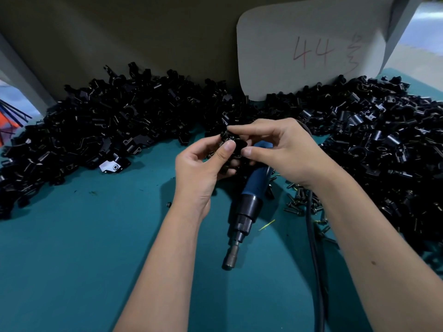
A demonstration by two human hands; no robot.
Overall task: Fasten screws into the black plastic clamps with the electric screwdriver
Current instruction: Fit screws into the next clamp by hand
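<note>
We pinch one black clamp (230, 142) in both hands (242, 154); the electric screwdriver (249, 207) lies at 6 o'clock, bit toward us, nearer our right hand (285, 152).

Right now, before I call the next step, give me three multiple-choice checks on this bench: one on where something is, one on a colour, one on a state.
1. Where is the electric screwdriver?
A. Lying on the table mat below the hands
B. Held upright in the right hand
C. Buried in the left heap of clamps

2. What colour is the table mat?
A. Red
B. Teal
C. White

3. What are the two hands doing?
A. Both lie flat on the mat
B. Both pinch one black clamp between them
C. One holds the screwdriver's cable

Answers:
1 A: the tool lies on the mat, its bit end toward the camera, under the wrists.
2 B: the bare surface is teal throughout.
3 B: the left hand and the right hand both close fingertips on the black clamp, raised above the mat.
</note>
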